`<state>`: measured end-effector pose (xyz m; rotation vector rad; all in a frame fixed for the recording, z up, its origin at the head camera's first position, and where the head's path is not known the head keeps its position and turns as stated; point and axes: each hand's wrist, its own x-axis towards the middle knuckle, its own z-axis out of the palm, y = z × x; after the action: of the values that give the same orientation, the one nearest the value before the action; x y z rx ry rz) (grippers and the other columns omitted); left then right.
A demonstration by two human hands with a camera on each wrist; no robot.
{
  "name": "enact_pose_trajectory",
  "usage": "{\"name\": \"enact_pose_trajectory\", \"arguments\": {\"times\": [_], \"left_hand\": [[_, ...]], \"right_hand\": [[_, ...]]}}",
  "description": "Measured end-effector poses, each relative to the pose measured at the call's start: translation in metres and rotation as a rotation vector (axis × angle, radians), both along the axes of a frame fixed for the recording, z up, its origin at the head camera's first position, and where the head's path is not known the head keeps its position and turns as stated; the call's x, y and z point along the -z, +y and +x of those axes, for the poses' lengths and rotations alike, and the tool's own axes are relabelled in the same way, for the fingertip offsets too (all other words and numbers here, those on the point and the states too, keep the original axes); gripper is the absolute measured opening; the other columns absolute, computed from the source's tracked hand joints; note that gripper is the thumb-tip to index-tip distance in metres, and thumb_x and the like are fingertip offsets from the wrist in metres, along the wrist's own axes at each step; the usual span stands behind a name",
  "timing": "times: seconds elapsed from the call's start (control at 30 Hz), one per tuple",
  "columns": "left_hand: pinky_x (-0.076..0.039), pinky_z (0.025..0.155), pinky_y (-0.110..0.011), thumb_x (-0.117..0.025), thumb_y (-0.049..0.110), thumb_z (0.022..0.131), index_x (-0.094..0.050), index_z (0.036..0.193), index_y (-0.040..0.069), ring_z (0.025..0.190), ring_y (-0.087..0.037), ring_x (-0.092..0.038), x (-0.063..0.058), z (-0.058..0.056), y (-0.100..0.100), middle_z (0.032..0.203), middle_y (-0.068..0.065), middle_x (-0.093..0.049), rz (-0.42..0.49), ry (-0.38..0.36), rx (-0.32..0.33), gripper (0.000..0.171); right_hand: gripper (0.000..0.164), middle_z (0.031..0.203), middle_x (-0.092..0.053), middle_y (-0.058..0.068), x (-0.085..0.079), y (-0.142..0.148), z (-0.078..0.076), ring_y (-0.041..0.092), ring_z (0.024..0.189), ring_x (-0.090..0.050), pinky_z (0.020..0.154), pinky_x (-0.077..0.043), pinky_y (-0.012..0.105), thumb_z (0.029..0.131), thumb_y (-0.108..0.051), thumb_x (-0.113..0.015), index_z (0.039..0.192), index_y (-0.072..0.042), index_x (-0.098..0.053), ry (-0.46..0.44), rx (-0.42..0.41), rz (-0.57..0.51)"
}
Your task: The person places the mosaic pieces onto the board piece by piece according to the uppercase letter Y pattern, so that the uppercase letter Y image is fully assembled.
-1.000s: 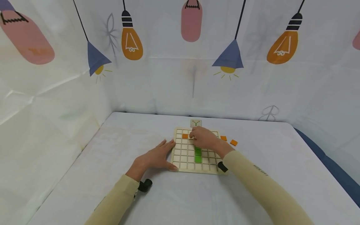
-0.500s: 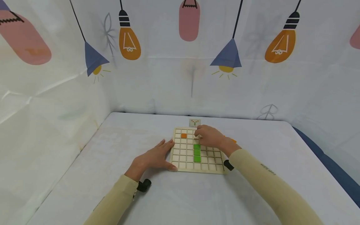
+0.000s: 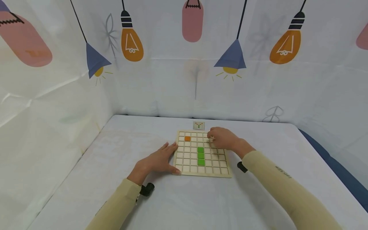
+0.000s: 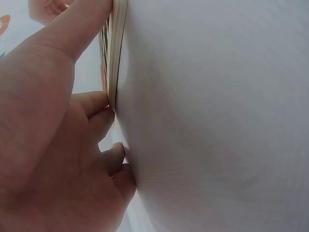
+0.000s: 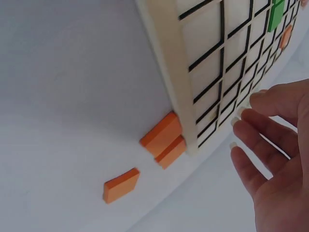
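A wooden grid board (image 3: 202, 174) lies flat on the white table. On it sit a column of green tiles (image 3: 200, 156) and one orange tile (image 3: 187, 138). My left hand (image 3: 158, 160) rests against the board's left side, fingers spread, thumb at the near left corner; the left wrist view shows fingertips touching the board's edge (image 4: 116, 53). Above the board's far right part hovers my right hand (image 3: 225, 138), fingers loosely bent, with nothing visible between them. Loose orange tiles (image 5: 161, 137) lie beside the board in the right wrist view; the hand hides them in the head view.
A small card (image 3: 198, 125) with a coloured grid pattern lies just beyond the board. Another orange tile (image 5: 120, 185) sits apart from the pair by the board's edge. White sheeting printed with lamps and bulbs (image 3: 132, 44) hangs behind the table.
My right hand has moved right across the board, away from the orange tile, uncovering the green column's far end. It now covers the loose orange tiles in the head view. My left hand stays put.
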<state>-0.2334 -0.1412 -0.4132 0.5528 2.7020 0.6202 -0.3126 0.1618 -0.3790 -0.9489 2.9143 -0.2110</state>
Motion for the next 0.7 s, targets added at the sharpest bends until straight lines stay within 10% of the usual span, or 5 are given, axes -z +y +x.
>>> {"name": "enact_pose_trajectory", "arguments": {"times": [0.7], "left_hand": [[-0.020, 0.126, -0.047, -0.079, 0.063, 0.073, -0.020, 0.160, 0.020, 0.158, -0.025, -0.003, 0.003, -0.002, -0.001, 0.168, 0.007, -0.014, -0.015, 0.000, -0.005, 0.114]], "right_hand": [[0.028, 0.100, -0.068, 0.004, 0.007, 0.043, 0.001, 0.020, 0.088, -0.061, 0.074, -0.055, 0.040, 0.082, -0.001, -0.064, 0.105, -0.013, -0.075, 0.093, 0.085, 0.070]]}}
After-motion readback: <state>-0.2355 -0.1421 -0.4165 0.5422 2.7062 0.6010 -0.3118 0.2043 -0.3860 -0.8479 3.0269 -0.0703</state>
